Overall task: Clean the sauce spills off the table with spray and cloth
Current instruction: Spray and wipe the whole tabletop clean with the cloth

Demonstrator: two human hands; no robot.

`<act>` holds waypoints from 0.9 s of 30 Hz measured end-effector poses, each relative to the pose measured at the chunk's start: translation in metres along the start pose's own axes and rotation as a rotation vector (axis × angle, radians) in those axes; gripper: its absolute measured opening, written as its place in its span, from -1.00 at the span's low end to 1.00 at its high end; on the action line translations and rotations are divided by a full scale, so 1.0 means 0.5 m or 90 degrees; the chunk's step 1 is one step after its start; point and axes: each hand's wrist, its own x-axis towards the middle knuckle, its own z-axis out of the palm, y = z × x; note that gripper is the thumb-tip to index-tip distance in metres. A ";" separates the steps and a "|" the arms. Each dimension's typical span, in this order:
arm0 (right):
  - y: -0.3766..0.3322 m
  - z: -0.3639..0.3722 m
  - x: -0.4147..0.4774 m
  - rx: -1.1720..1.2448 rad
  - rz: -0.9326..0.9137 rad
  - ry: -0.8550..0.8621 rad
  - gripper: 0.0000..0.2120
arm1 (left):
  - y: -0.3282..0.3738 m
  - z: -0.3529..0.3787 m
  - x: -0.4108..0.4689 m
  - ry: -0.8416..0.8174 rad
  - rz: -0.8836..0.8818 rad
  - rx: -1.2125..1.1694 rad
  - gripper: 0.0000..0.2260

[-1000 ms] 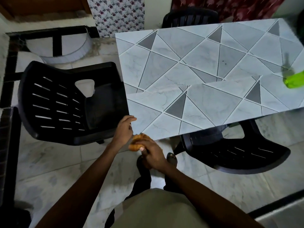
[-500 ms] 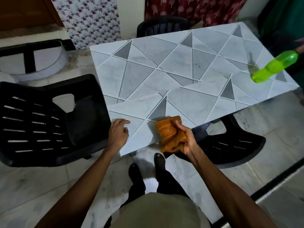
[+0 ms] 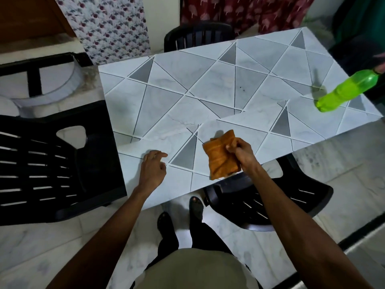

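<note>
Pinching the orange cloth point(image 3: 221, 158) in the right hand point(image 3: 242, 152), ready to wipe, the empty left hand point(image 3: 153, 168) braces loosely spread on the surface point(image 3: 187, 84).

Dim, soft indoor light; faint shadows; wide-angle bending at edges.

I see the cloth point(image 3: 221, 157) at the table's point(image 3: 208, 86) near edge, bottle point(image 3: 345, 90) far right, chairs point(image 3: 54, 161) flanking.

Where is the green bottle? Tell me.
In the head view, the green bottle stands at the table's far right edge, well away from the cloth in the right hand.
</note>
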 end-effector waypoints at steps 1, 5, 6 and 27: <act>0.003 -0.011 0.014 -0.165 -0.044 0.041 -0.61 | 0.002 0.002 0.005 0.002 -0.004 0.006 -0.68; 0.014 -0.027 0.019 -0.516 -0.248 0.179 -0.50 | 0.015 0.011 0.024 0.020 -0.017 0.025 -0.69; 0.024 -0.017 0.008 -0.533 -0.297 0.167 -0.50 | 0.018 0.012 0.026 0.021 -0.024 0.028 -0.68; 0.185 0.273 -0.098 -0.801 -0.742 -0.359 -0.48 | -0.086 -0.047 -0.073 0.110 -0.163 0.086 -0.58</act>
